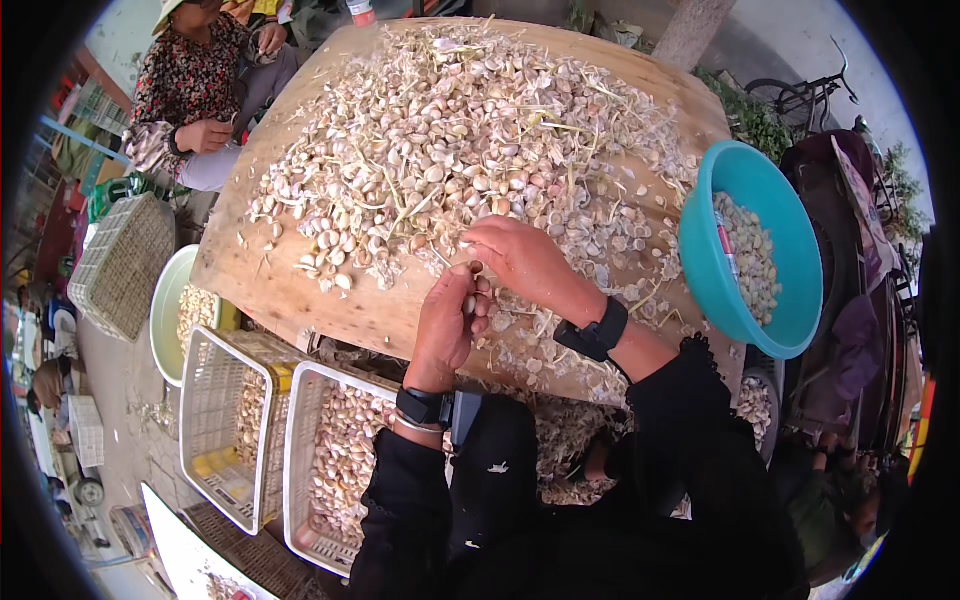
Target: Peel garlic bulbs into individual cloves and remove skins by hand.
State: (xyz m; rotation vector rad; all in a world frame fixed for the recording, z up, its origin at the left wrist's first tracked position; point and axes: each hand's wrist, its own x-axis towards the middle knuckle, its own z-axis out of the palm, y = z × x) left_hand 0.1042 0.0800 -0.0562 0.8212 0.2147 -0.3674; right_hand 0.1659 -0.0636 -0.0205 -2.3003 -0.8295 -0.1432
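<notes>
My left hand [450, 307] is curled around garlic cloves [470, 304], palm turned up, above the near edge of a wooden board [382, 315]. A brownish clove end shows at its thumb and fingertip. Just above and to the right, my right hand [529, 259] has its thumb and fingers pinched together on a small pale piece of garlic [466, 243]; whether it is clove or skin cannot be told. Beyond both hands spreads a large heap of garlic cloves [450, 142], mixed with papery skins and dry stalks.
A turquoise basin [795, 247] at the right holds pale peeled cloves [750, 255]. White plastic crates [295, 457] of cloves stand at the lower left, beside a pale green basin [163, 337]. Another person [202, 97] sits at the board's far left. A bicycle [806, 94] stands far right.
</notes>
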